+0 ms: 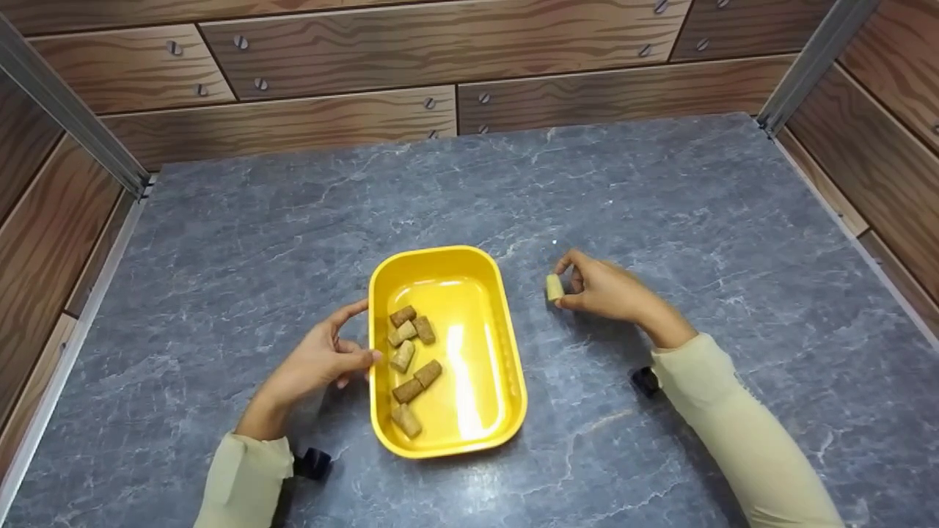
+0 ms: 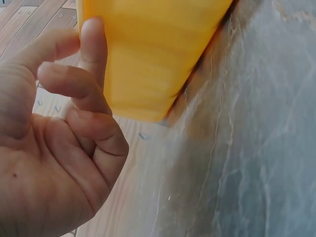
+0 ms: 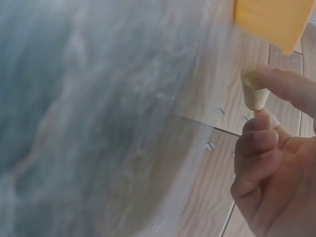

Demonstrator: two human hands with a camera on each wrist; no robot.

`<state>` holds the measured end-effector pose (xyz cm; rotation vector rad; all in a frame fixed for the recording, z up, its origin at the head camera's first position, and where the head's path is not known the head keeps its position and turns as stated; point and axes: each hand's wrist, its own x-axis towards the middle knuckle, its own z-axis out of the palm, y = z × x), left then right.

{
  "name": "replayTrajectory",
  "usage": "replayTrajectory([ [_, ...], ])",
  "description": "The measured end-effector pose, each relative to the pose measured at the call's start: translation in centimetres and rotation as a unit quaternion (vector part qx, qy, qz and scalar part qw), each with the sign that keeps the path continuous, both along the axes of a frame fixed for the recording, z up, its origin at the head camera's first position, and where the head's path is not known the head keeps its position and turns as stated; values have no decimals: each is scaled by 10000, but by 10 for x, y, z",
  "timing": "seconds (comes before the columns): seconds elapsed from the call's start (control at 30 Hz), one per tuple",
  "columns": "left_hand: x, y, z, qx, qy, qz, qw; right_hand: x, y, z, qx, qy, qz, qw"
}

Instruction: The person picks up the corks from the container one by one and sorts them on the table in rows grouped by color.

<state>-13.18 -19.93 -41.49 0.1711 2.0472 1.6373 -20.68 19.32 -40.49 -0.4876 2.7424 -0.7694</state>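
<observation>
A yellow tray [image 1: 513, 367] lies lengthwise on the grey marbled table, with several brown and tan corks [image 1: 402, 357] along its left side. My left hand [image 1: 315, 363] pinches the tray's left wall, thumb over the rim and fingers outside. In the left wrist view, thumb and forefinger meet at the edge of the yellow wall [image 2: 148, 59]. To the right of the tray, my right hand [image 1: 609, 290] pinches a pale tapered cork [image 1: 554, 288] between thumb and forefinger. The right wrist view shows that cork [image 3: 255, 94] held at its two ends, the other fingers curled below.
The marbled tabletop [image 1: 293, 220] is bounded by wood-patterned panels [image 1: 440, 44] at the back and both sides. Metal posts [image 1: 814, 66] stand at the back corners. Dark wrist devices [image 1: 314, 463] sit under both sleeves. A small white speck [image 1: 554, 242] lies beyond my right hand.
</observation>
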Motion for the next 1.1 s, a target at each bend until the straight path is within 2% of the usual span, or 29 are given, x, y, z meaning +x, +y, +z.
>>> replayTrajectory([
  [0.1,0,0,0,82,-108,27,9999,0,1,-1,271,-109,15,9996],
  [0.3,-1,0,0,88,-103,-35,9999,-1,1,0,631,-259,-6,9977],
  [0.5,0,0,0,70,-123,-108,9998,-2,0,0,699,-335,74,9970],
  [0.83,1,-1,-3,114,-157,-98,9998,-2,2,-3,508,-531,93,9973],
  [1.1,0,-2,-3,166,-222,-125,9995,0,2,10,-76,-594,88,9982],
])
